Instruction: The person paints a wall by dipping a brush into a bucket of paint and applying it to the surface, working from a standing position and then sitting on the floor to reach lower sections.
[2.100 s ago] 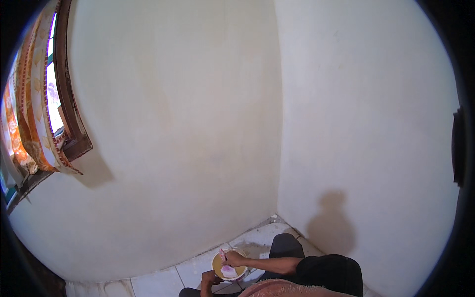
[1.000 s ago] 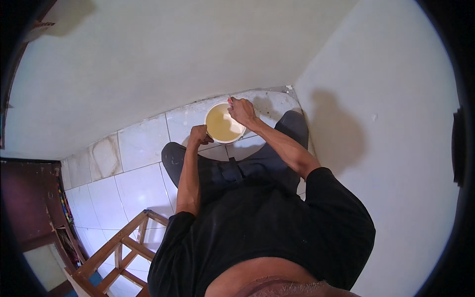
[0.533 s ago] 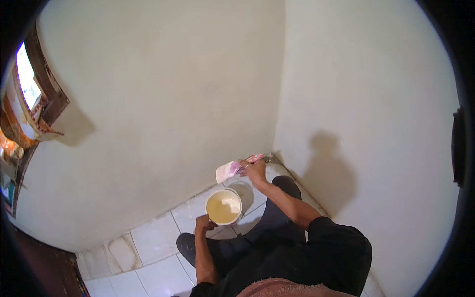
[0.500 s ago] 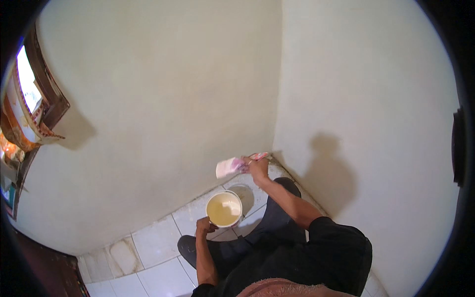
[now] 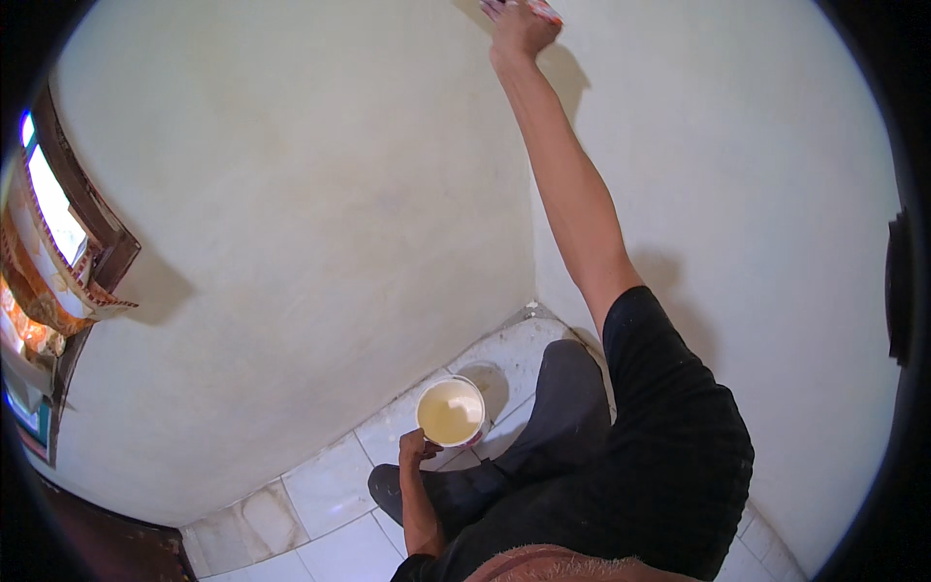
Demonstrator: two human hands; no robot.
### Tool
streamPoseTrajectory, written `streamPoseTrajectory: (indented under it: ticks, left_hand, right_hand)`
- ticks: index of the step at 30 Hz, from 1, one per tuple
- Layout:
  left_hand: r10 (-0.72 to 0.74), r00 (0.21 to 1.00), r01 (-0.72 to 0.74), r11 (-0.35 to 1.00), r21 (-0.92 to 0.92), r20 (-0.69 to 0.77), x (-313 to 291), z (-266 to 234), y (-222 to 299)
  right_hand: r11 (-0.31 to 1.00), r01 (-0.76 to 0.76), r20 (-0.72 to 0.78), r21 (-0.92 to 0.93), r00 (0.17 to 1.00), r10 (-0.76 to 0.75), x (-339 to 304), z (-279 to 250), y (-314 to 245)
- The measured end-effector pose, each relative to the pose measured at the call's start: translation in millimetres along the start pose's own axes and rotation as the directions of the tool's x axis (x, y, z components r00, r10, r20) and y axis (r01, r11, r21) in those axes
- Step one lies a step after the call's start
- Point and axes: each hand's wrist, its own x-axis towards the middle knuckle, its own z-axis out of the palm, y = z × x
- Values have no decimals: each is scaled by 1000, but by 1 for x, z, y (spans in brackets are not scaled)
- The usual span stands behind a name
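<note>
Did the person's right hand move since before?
Yes, up: the right hand was low beside the floor corner, and now it is high above that corner.

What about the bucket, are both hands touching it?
No, only the left hand is at the bucket, while the right hand is high up by the wall.

Looks smooth and matt, faintly blotched, on the cream wall (image 5: 320,242) at eleven o'clock, equally matt on the whiter wall (image 5: 766,252) at three. Gleams like glazed ceramic on the floor tiles (image 5: 330,480) at seven. Seems plastic on the bucket (image 5: 470,393) at six; shines wet on the yellowish liquid (image 5: 441,419) inside. Appears as dark wood on the window frame (image 5: 101,224) at nine, patterned cloth on the curtain (image 5: 44,257). Reads as matt cloth on the black shirt (image 5: 679,446) at four and grey trousers (image 5: 567,388) at five.
</note>
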Motion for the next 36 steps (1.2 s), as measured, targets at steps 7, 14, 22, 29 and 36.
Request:
streamPoseTrajectory:
  ticks: [7,14,22,29,36]
  left_hand:
    - [-20,1000,20,999,37,2,-1,7,10]
    - [-18,1000,18,1000,0,-16,5,1,2]
    - [8,1000,-9,999,-50,-21,8,-1,-9]
    - [4,1000,-3,1000,12,-8,6,10,6]
    - [-31,999,30,998,-54,-10,12,-10,-20]
  right_hand:
    - [943,116,92,-311,992,-91,-39,-142,86]
    - [814,-201,-97,-545,980,177,-112,-276,101]
    - [931,101,121,-349,991,-62,38,5,9]
    - [815,420,-24,-399,884,-467,70,44,35]
    - [745,62,40,-665,998,-47,-96,-210,107]
